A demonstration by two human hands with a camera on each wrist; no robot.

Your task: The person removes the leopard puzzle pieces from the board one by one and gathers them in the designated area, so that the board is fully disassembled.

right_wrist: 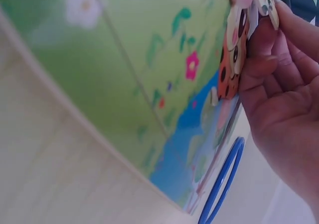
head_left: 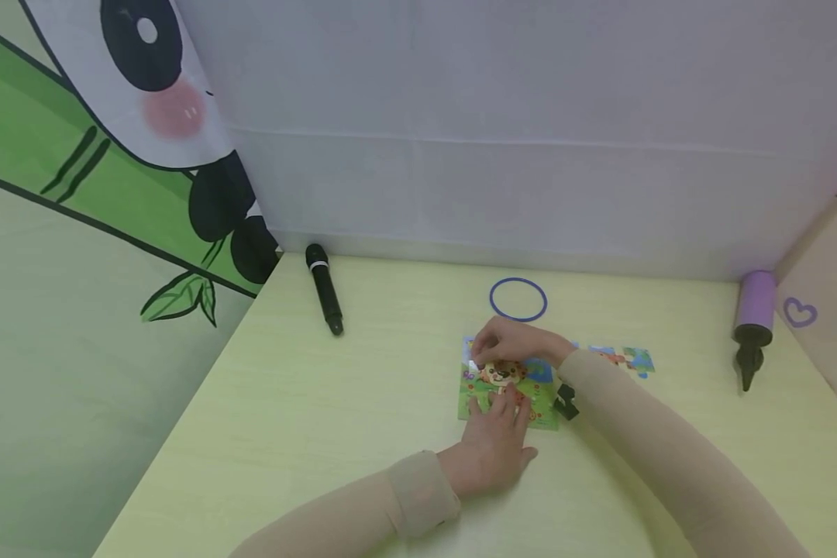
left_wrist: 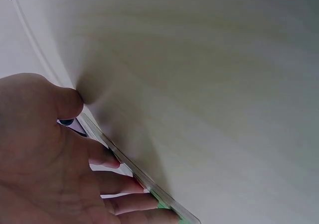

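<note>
A jigsaw puzzle with a cartoon animal on a green meadow lies flat on the table in the head view. My left hand rests on its lower part, fingers spread and nearly straight. The left wrist view shows those fingertips along the board's edge, thumb out to the side. Over the puzzle's upper left, my right hand bends down. In the right wrist view its thumb and fingers pinch a puzzle piece tilted up at the picture. Part of that piece is hidden by the fingers.
Loose puzzle pieces lie right of the puzzle, partly behind the right sleeve. A small black object sits beside the board. Behind is a blue ring; a black microphone lies left, and a purple hand pump right.
</note>
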